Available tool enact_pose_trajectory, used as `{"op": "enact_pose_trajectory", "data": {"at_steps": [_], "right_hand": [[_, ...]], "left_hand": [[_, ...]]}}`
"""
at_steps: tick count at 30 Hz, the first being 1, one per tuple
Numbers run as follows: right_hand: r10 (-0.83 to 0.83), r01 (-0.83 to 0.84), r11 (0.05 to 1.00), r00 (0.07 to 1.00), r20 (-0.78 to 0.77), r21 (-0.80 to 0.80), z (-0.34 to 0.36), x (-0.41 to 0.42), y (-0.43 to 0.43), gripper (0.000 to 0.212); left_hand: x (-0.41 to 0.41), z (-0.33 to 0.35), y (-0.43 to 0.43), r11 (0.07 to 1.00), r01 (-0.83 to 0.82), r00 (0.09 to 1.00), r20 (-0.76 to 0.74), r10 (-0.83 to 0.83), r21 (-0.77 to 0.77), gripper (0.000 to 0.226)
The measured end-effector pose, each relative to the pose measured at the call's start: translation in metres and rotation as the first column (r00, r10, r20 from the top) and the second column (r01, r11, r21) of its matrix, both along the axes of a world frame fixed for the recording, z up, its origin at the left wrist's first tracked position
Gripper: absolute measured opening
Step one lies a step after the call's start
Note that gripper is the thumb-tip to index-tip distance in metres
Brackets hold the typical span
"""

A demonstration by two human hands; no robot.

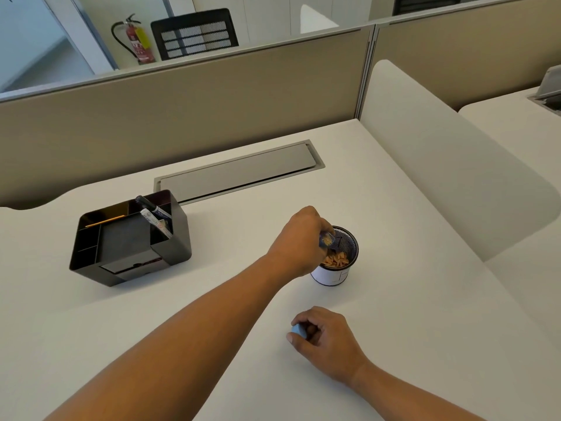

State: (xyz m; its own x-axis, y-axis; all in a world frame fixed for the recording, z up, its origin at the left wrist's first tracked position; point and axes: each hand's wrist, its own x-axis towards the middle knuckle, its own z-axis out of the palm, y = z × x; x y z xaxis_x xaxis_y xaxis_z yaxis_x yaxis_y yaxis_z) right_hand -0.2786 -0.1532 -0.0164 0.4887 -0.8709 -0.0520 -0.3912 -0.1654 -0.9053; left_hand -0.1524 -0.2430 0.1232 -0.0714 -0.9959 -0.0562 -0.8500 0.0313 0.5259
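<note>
A round black mesh cup (pixel 349 241) with a white lower wall stands on the white desk (pixel 212 299), right of centre. Tan pencil shavings (pixel 335 259) lie heaped inside it. My left hand (pixel 299 238) reaches across from the lower left and grips a small see-through bluish container (pixel 327 240), tilted over the cup's rim, with shavings inside it. My right hand (pixel 326 335) rests on the desk in front of the cup, its fingers curled round a small light-blue piece (pixel 298 330).
A black desk organiser (pixel 130 247) stands to the left, holding markers (pixel 154 212) and a pencil (pixel 104 221). A grey cable-tray lid (pixel 239 171) is set into the desk behind. Beige partition panels (pixel 182 110) close the back; a white curved divider (pixel 440 165) bounds the right.
</note>
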Motion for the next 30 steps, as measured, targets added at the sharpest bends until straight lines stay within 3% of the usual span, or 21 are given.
{"op": "enact_pose_trajectory", "data": {"at_steps": [10,20,27,30], "right_hand": [[0.008,-0.008,1.0,1.0,-0.021,0.0,0.005,0.0,0.0,0.02],[0.004,-0.003,0.998,1.0,-0.016,0.055,0.01,0.0,0.001,0.021],[-0.104,0.075,0.943,0.992,0.075,0.323,0.026,0.004,-0.01,0.022],[-0.115,0.064,0.94,0.984,0.134,0.335,0.046,0.011,-0.016,0.027]], "left_hand": [[-0.003,-0.01,-0.005,0.994,-0.094,0.992,-0.08,0.098,0.061,0.023],[0.0,-0.007,-0.001,0.99,-0.124,0.971,-0.197,0.134,0.066,0.027],[0.026,0.0,0.032,0.97,-0.224,0.856,-0.458,0.241,0.094,0.026],[0.043,0.002,0.055,0.952,-0.286,0.775,-0.557,0.298,0.111,0.026]]}}
